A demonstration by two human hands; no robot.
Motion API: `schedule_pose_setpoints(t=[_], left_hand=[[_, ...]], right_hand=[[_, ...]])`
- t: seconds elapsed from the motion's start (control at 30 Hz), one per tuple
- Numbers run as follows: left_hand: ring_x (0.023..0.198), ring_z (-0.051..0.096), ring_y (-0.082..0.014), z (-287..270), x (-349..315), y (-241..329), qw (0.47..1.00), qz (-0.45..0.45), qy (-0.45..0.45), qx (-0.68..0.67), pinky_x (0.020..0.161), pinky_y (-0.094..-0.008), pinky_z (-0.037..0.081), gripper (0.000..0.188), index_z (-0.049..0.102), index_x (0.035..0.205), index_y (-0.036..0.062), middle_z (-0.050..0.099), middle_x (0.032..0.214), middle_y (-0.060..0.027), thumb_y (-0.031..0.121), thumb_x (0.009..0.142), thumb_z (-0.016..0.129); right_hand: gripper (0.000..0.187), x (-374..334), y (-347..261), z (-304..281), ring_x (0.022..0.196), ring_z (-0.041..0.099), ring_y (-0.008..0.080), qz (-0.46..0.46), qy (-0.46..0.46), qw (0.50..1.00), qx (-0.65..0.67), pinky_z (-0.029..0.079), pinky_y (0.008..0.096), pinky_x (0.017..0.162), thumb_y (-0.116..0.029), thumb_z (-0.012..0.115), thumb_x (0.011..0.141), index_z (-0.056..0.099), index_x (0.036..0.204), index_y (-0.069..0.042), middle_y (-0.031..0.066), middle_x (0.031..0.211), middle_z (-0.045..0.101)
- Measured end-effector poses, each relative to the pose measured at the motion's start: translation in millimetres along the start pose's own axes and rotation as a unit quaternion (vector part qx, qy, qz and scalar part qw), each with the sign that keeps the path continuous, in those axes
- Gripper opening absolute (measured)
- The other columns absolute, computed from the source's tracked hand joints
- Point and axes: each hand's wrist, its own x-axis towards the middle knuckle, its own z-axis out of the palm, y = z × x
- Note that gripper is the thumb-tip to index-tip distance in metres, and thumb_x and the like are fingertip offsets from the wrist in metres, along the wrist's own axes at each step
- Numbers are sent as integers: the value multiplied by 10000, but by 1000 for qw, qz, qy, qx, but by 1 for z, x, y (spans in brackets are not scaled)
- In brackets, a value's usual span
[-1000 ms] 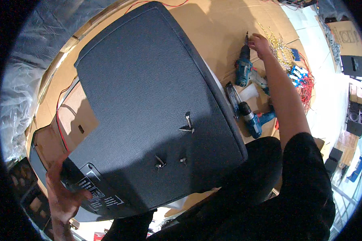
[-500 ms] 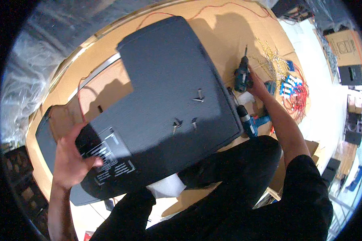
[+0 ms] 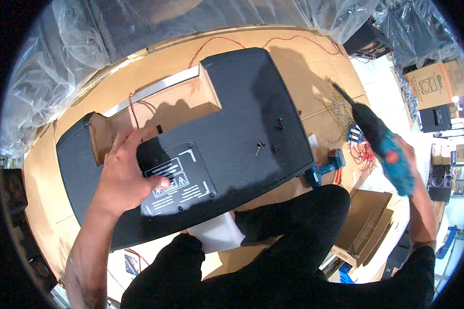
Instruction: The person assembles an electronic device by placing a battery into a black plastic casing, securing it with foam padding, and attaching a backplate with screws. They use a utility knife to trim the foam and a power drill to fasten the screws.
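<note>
A large black carpet-covered box (image 3: pixel 245 103), like a speaker cabinet, lies in front of me with a bare wooden cutout on its far side. My left hand (image 3: pixel 123 177) rests on it, fingers spread near the cutout, thumb on a black printed plate (image 3: pixel 196 172). In my right hand (image 3: pixel 415 170) is a dark teal cordless drill (image 3: pixel 379 136), lifted right of the box, its long bit toward the far side; motion blurs it. Several loose screws (image 3: pixel 260 148) are on the box's right part. A second, blue drill (image 3: pixel 322 170) lies by its near right corner.
Cardboard (image 3: pixel 288 56) covers the floor beneath the box. Red wires (image 3: pixel 363 153) and a yellowish wire bundle (image 3: pixel 337 110) lie to the right. An open carton (image 3: pixel 363 221) stands by my knee, white foam (image 3: pixel 216 234) at the box's near edge. Plastic sheeting (image 3: pixel 139 26) hangs behind.
My right hand has lifted the teal drill from beside the box and carried it right and nearer. My left hand stays on the box around the plate. The view has shifted.
</note>
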Motion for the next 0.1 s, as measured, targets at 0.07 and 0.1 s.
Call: schedule_pose_setpoints(t=[0.07, 0.1], left_hand=[[1358, 475, -372, 10, 9, 6, 998, 56, 15, -13, 1121, -441, 412, 966, 514, 1412, 103, 469, 1454, -190, 92, 529, 907], [1385, 445, -380, 5, 3, 8, 997, 71, 35, -16, 1133, -446, 403, 993, 497, 1429, 105, 433, 1486, -194, 78, 520, 898]], right_hand=[[454, -53, -5, -34, 1095, 588, 150, 6, -22, 1000, 12, 472, 310, 953, -111, 629, 877, 572, 1316, -9, 74, 1263, 630], [477, -72, -9, -49, 1204, 560, 186, 79, -16, 962, 261, 428, 346, 1054, -195, 571, 923, 534, 1363, -14, 113, 1340, 599]])
